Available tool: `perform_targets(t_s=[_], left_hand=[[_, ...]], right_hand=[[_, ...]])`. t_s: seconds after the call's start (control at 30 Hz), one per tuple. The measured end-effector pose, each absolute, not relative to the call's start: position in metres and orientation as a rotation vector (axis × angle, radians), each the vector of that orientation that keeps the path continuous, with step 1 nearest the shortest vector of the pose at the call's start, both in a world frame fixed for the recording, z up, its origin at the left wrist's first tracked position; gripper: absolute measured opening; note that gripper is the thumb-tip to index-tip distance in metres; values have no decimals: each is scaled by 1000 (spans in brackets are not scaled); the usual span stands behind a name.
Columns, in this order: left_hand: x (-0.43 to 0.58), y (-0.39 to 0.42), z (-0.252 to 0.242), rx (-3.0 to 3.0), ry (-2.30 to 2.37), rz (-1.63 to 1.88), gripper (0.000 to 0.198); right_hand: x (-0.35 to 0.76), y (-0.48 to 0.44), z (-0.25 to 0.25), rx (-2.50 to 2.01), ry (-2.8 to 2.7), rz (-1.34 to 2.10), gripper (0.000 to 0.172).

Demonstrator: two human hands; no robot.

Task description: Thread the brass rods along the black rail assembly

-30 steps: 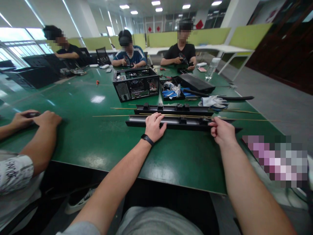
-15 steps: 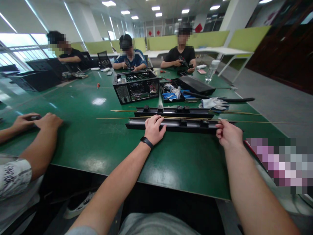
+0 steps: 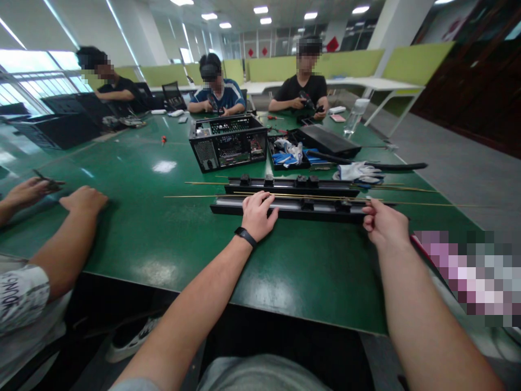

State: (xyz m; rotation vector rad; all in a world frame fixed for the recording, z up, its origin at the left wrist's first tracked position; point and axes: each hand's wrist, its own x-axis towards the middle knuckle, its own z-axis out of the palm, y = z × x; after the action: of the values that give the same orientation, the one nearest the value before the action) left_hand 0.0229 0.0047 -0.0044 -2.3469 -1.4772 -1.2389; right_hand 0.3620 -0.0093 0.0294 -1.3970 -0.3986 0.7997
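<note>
My left hand point(image 3: 259, 213), with a black band at the wrist, lies over the near black rail point(image 3: 285, 210). Its fingers are stretched out across thin brass rods point(image 3: 195, 196), the thumb spread to the side. At the rail's right end, my right hand point(image 3: 385, 221) is closed in a pinch on one long brass rod, which runs on past it to the right. A small whitish bit shows at these fingertips; what it is cannot be made out. Just behind, a second black rail point(image 3: 280, 186) with small black blocks lies parallel, more rods beside it.
An open computer case point(image 3: 228, 145) stands beyond the rails. A tray of gloves point(image 3: 287, 153), a white glove point(image 3: 358, 172) and a water bottle point(image 3: 355, 119) are to its right. At left, a co-worker's hands point(image 3: 83, 202) rest over the green table point(image 3: 163, 233). Other people sit opposite.
My hands keep nearly the same place on the rod and rail. At left, the co-worker's hands have come apart, one moving left with a dark tool. The view has shifted slightly.
</note>
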Motion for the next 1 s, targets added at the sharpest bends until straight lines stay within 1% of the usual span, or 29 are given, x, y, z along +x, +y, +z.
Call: perform_targets(t_s=[0.1, 0.3, 0.6, 0.77, 1.0], left_hand=[[23, 5, -5, -2346, -1478, -1242, 34], [23, 6, -5, -2344, -1458, -1249, 34], [24, 4, -3, -2339, -1497, -1247, 35], [25, 4, -2, -2360, -1492, -1238, 35], [25, 4, -3, -2373, -1504, -1231, 36]], right_hand=[[362, -10, 29, -1415, -386, 772, 19], [358, -11, 30, -1420, -463, 834, 18], [363, -11, 29, -1418, -429, 778, 20], [355, -15, 36, -1423, -466, 845, 16], [362, -15, 39, -1436, -367, 766, 19]])
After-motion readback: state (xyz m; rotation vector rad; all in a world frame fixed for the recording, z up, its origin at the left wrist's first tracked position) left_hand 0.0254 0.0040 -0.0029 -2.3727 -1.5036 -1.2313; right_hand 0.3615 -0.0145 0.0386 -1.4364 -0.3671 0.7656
